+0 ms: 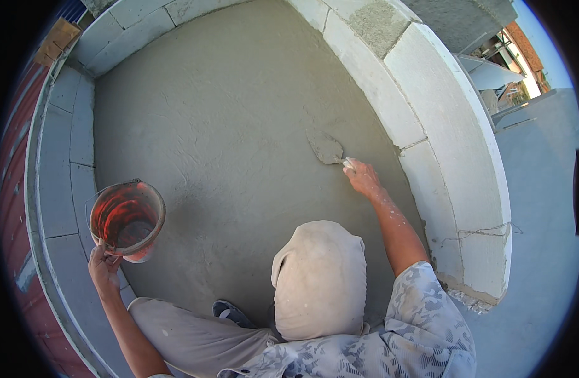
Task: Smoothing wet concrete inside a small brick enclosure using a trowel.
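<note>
My left hand (104, 269) grips the near rim of a bucket (127, 217), which is tilted so that its opening shows. The bucket is orange-red inside, crusted with grey mortar, and a little grey stuff shows at its bottom. Out to the right, my right hand (363, 177) is closed round the handle of a trowel (327, 148). Its mortar-coated blade lies on or just over the smooth grey mortar floor (239, 120); I cannot tell whether it touches. Pale splashes mark my right forearm.
Low walls of pale blocks border the floor: one on the left (55, 183), one on the right (428, 126). A bent wire (485, 232) sticks out over the right wall. Red corrugated sheeting (21, 220) lies beyond the left wall. My bent knee (321, 280) and shoe (232, 313) are close by.
</note>
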`<state>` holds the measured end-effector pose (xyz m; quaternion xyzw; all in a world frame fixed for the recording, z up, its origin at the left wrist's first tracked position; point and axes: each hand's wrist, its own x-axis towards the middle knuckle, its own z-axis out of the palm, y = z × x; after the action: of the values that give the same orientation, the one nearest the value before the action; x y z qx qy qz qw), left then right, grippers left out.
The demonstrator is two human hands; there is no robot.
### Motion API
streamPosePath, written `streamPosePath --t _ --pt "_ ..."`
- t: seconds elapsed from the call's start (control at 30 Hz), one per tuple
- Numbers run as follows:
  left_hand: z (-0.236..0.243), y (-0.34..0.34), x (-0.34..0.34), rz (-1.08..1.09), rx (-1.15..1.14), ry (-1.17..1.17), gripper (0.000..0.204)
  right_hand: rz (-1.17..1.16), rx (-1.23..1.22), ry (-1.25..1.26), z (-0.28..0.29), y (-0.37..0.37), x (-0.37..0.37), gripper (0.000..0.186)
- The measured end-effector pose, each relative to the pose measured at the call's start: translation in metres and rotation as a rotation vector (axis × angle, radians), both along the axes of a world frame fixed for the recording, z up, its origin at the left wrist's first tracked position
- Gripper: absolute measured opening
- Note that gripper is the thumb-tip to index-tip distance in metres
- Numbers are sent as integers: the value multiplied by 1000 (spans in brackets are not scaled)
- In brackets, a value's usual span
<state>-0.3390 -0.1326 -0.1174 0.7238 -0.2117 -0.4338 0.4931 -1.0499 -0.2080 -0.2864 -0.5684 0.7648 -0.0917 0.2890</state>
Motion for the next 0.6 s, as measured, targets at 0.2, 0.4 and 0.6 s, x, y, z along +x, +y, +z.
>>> streamPosePath --t 0.2,0.4,0.6 --pt "-3 -6 -7 6 13 6 19 -370 20 232 10 -6 -43 41" --pt "-6 -6 -2 -13 -9 -14 22 -403 28 11 -17 9 -11 41" --pt "5 -5 -18 -2 14 14 19 -5 -81 71 2 10 -7 38"
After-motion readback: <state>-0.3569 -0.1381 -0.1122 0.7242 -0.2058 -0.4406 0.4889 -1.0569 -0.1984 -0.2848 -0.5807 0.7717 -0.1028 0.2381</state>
